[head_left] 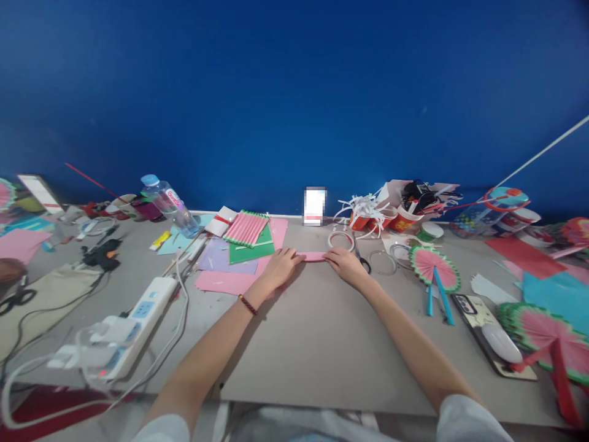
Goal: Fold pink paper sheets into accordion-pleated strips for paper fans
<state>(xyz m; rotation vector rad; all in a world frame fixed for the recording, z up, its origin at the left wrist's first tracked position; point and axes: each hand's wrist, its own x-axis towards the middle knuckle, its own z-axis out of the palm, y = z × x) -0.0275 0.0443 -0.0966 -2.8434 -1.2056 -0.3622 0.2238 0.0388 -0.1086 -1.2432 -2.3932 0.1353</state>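
I see the left fingers (294, 254) and right fingers (328, 256) gripping opposite ends of a pink strip (313, 256); a green sheet (264, 250) lies just left of them.

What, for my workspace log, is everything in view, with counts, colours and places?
Paper strip: one, pink, between the hands
Pleated paper: one, pink and green, left
Green sheet: one, under the pleated paper
Bottle: one, clear, back left
Power strip: one, white, front left
Scissors: at least one pair, black, far left
Fans: two, pink and green, right
Phone: one, beige, right
Mouse: one, white, on phone
Cups: uncounted, mostly red, back right
Wall: one, blue, behind
Table: one, grey, beneath
Smaller clutter: uncounted, mixed colours, both sides
Left hand: one, strip's left end
Right hand: one, strip's right end
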